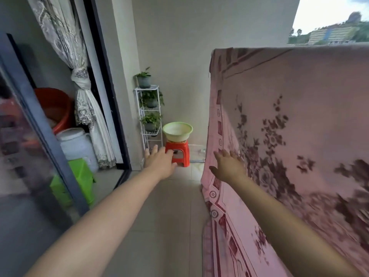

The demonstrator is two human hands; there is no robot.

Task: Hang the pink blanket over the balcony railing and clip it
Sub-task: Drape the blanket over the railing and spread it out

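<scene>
The pink blanket (289, 120) hangs soft, limp and probably fairly heavy, just right of both hands' released, empty fingers (225, 153). Grip its top fold, above the fingers, for clipping.

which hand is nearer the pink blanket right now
The right hand. It reaches out with fingers spread right at the pink blanket, by its hanging side edge. The left hand is off to the blanket's left, apart from it, over the floor.

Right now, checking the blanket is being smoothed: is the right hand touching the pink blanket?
Cannot tell. In the head view the open right hand overlaps the pink blanket near its hanging edge, but neither contact nor a gap shows plainly.
</scene>
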